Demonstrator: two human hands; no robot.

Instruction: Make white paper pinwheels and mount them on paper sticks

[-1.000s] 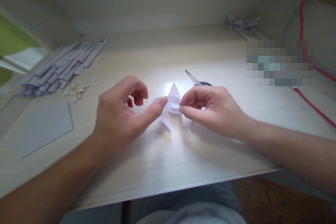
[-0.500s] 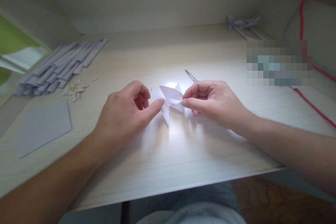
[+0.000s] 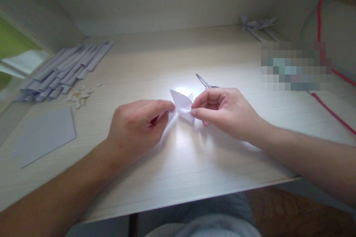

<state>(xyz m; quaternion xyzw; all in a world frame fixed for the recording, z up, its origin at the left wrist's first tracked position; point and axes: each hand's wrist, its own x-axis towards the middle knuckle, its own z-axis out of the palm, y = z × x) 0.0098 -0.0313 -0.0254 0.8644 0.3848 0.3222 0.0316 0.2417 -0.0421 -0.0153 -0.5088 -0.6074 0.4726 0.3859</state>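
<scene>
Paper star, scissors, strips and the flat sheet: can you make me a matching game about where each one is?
Things:
1. folded paper piece
2. scissors
3. pile of folded strips
4. flat sheet

Places:
A. far left of the desk
B. pinched between the left hand and right hand
C. near left, lying flat
D. behind the right hand

Pairs: 1-B, 2-D, 3-A, 4-C

Pale wood-grain table here. Stack of folded paper strips at 10 o'clock, with small scraps beside it and a flat grey sheet at 9. Scissors sit near the middle, and more folded paper lies at 1 o'clock.
</scene>
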